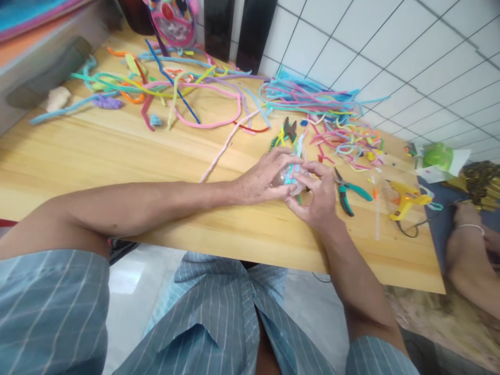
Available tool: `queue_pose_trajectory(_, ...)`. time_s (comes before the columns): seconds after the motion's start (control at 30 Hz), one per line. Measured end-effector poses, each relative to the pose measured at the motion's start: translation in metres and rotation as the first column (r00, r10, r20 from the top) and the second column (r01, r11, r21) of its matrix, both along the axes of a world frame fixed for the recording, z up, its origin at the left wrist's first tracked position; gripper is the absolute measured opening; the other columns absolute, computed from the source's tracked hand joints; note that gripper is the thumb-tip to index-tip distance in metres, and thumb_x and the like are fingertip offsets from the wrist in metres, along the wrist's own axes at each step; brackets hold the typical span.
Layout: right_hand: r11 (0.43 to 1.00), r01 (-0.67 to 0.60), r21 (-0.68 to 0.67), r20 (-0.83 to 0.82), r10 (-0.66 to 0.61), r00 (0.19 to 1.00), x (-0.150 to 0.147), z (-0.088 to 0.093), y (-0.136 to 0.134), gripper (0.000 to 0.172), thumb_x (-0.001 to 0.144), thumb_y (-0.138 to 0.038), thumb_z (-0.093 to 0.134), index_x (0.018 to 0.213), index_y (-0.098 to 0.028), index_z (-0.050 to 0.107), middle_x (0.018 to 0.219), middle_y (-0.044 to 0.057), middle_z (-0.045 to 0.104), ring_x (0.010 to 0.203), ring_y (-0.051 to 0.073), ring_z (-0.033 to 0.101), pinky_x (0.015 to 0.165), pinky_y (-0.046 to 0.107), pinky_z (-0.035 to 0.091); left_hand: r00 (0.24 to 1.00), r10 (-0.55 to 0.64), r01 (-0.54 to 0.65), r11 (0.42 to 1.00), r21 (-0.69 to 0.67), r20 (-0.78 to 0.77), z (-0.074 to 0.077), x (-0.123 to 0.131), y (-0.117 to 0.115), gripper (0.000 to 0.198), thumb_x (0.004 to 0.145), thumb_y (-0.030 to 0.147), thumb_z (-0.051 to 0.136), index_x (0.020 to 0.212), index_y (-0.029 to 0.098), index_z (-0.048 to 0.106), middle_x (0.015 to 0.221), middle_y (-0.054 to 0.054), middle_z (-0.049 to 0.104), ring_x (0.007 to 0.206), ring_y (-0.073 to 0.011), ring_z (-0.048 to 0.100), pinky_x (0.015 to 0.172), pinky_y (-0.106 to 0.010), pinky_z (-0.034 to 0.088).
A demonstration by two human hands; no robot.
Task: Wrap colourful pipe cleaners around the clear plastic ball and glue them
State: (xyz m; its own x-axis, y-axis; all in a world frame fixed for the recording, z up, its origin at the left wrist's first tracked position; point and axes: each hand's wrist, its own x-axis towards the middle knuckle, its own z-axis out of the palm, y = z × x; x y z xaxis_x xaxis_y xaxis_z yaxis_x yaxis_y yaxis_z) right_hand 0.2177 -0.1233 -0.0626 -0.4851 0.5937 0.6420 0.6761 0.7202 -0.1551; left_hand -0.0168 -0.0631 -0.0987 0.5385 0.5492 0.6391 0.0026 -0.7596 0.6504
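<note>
A small clear rounded object [288, 177], perhaps plastic, sits between my hands above the wooden table, with turquoise and pink pipe cleaners [292, 169] lying across it. My left hand [260, 176] wraps its far and left side, fingers curved over the top. From the right, my right hand [318, 195] presses its bent fingertips and thumb against the same object. More pipe cleaner ends stick out above and below it. Just behind my left fingers lie cutting pliers [288, 130] with yellow-green handles. My palms hide much of the held object.
Loose pipe cleaners [211, 125] spread over the back left, and a bundle [312, 96] lies by the tiled wall. Teal-handled pliers [347, 192] and a yellow glue gun [408, 200] with a cord are on the right. Another person's arm [469, 255] is at the far right.
</note>
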Motion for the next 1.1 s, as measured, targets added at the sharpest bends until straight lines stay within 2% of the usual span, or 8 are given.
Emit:
queue_pose_trajectory(0.17,0.999,0.02,0.04,0.038,-0.021,0.999,-0.0029,0.0007,-0.0007,0.066,0.092,-0.032,0.084,0.151,-0.041,0.055,0.145,0.013,0.065,0.131,0.04,0.071,0.104,0.067,0.066,1.0,0.01,-0.01,1.0,0.01,-0.003,0.0004,-0.0017,-0.0019,0.063,0.109,0.069,0.06,0.159,0.031,0.054,0.16,-0.018,0.062,0.161,-0.0358,0.053,0.135,-0.065,0.046)
queue_pose_trajectory(0.37,0.998,-0.031,0.059,-0.038,0.034,0.999,-0.0089,0.0032,-0.0001,0.067,0.09,-0.029,0.086,0.15,-0.038,0.058,0.143,0.012,0.067,0.127,0.039,0.073,0.101,0.063,0.067,0.999,-0.03,0.03,0.999,0.011,-0.012,0.003,-0.0052,-0.0028,0.061,0.111,0.061,0.06,0.162,0.03,0.049,0.162,-0.019,0.061,0.162,-0.0371,0.05,0.135,-0.068,0.044)
queue_pose_trajectory(0.53,0.998,0.0,0.063,-0.019,0.001,1.0,-0.0094,0.004,-0.0016,0.065,0.092,-0.029,0.082,0.151,-0.041,0.056,0.141,0.012,0.066,0.128,0.038,0.073,0.101,0.062,0.068,0.999,-0.033,0.033,0.999,0.0,-0.041,0.0032,-0.0045,-0.0025,0.069,0.106,0.07,0.063,0.162,0.031,0.05,0.161,-0.018,0.062,0.164,-0.0395,0.048,0.137,-0.071,0.041)
queue_pose_trajectory(0.7,0.998,0.017,0.056,0.0,-0.017,1.0,-0.0084,0.0034,-0.003,0.06,0.093,-0.032,0.081,0.147,-0.04,0.056,0.141,0.012,0.066,0.128,0.038,0.073,0.102,0.062,0.068,0.999,-0.046,0.046,0.998,0.035,0.012,0.0004,-0.0035,-0.0009,0.074,0.103,0.068,0.072,0.164,0.032,0.05,0.161,-0.018,0.061,0.163,-0.04,0.049,0.136,-0.068,0.043)
queue_pose_trajectory(0.9,1.0,0.018,0.025,-0.008,-0.018,1.0,-0.0053,-0.0011,-0.002,0.06,0.089,-0.033,0.085,0.144,-0.037,0.061,0.145,0.01,0.067,0.13,0.039,0.073,0.107,0.064,0.064,0.999,-0.037,0.037,0.998,0.049,-0.001,0.002,-0.0057,-0.0016,0.066,0.108,0.065,0.065,0.163,0.031,0.051,0.16,-0.017,0.062,0.161,-0.0374,0.051,0.136,-0.067,0.044)
queue_pose_trajectory(1.1,0.999,-0.022,0.035,-0.054,0.023,0.998,-0.0053,-0.0008,-0.0016,0.055,0.092,-0.035,0.085,0.143,-0.034,0.065,0.142,0.013,0.069,0.128,0.038,0.073,0.105,0.063,0.064,1.0,-0.01,0.01,1.0,0.011,-0.02,0.0064,-0.006,-0.0056,0.066,0.108,0.068,0.064,0.16,0.029,0.053,0.161,-0.018,0.061,0.161,-0.0365,0.052,0.135,-0.065,0.045)
